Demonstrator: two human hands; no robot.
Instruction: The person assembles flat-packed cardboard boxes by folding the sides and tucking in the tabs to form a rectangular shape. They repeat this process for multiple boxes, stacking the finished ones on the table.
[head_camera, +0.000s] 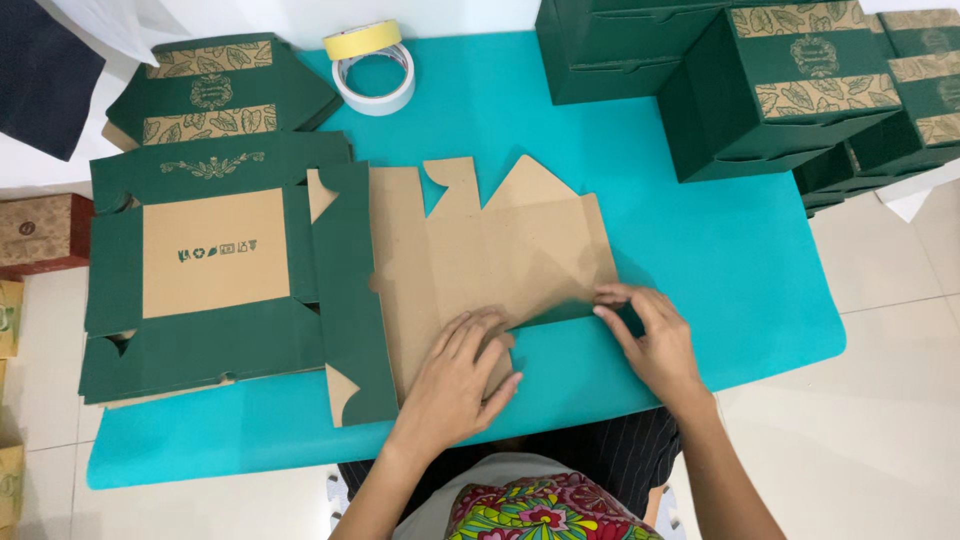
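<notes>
I see the left hand (458, 375) pressed flat, open, pinning the box blank (480, 260) brown side up on the teal mat (720, 250), while the right hand (650, 335) pinches its near flap to crease it.

A flat box blank (480, 260) lies on the mat (740, 270), tape rolls (375, 65) behind, folded boxes (790, 80) right.
</notes>
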